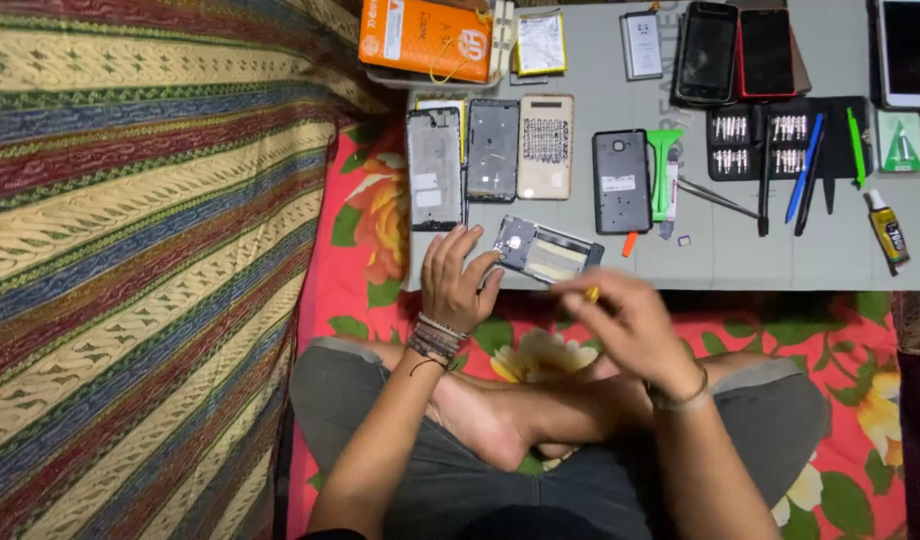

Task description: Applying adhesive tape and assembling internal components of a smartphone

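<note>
We sit cross-legged at the near edge of the grey work mat (740,260), and we place everything else by that mat. Our left hand (458,275) rests on the mat's near edge, fingers spread and loosely curled, their tips against the left end of an opened phone frame (545,250) that lies tilted on the mat right at that edge. Our right hand (630,320) hovers just off the mat's near edge, over the flowered red cloth (850,340); its fingers are pinched close together around a small yellow-tipped tool (591,293), though the hand is blurred and we cannot tell how firm the grip is. Further in on the mat, beyond the frame, lie three phone back parts in a row: a grey one (435,168), a dark one (494,150) and a beige one (546,147), with a black phone body (622,181) to their right and a green plastic pry tool (664,170) just beside it. At the mat's far left corner sits an orange box (425,38). Toward the mat's right side lie a black screwdriver bit case (760,142) and a small glue tube (888,232).
</note>
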